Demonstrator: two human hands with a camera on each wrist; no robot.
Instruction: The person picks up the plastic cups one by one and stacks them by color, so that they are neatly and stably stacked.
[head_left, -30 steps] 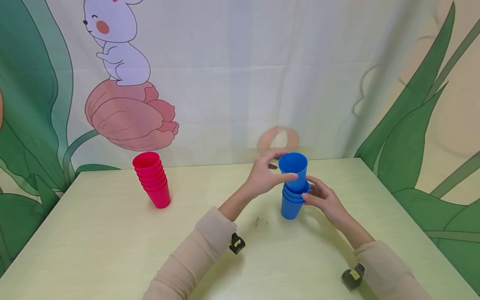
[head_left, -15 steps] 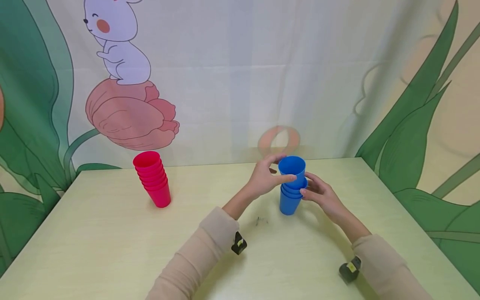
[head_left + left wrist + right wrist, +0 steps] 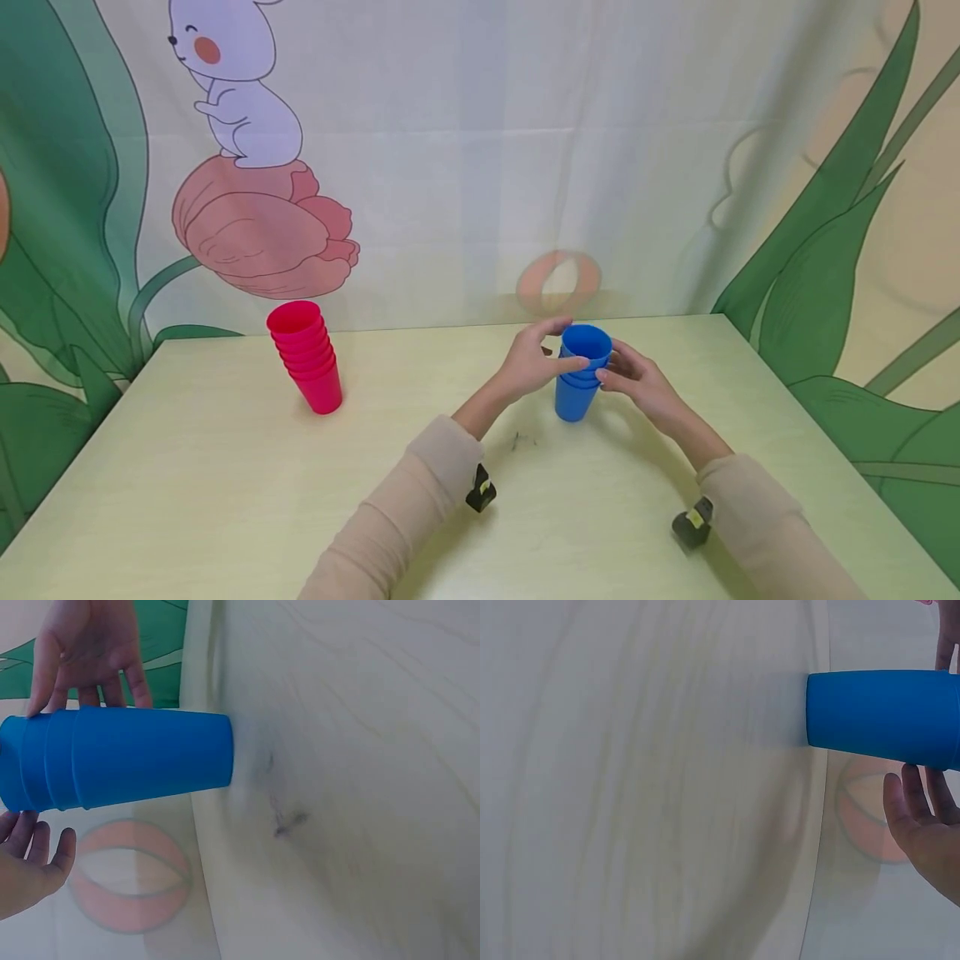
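Observation:
Several blue cups (image 3: pixel 574 402) stand nested in an upright stack toward the back right of the table. My left hand (image 3: pixel 528 358) holds the top cup (image 3: pixel 587 342) near its rim, thumb across the front and fingers behind. On the other side my right hand (image 3: pixel 641 383) grips the stack around the upper rims, its thumb at the front. In the left wrist view, close-set rims show on the blue stack (image 3: pixel 150 757), between the left hand (image 3: pixel 30 862) and the right hand (image 3: pixel 86 652). The right wrist view shows the right fingertips against the lowest cup (image 3: pixel 881 716).
A stack of red cups (image 3: pixel 318 371) stands on the left of the pale table (image 3: pixel 187 483), leaning slightly in view. Small dark marks (image 3: pixel 523 440) lie on the tabletop before the blue stack. A printed curtain (image 3: pixel 420 167) hangs behind the table's back edge.
The top blue cup has sunk down into the cups below, with my left hand lowering along with it. The blue stack has shifted slightly back and left. The red stack stays put.

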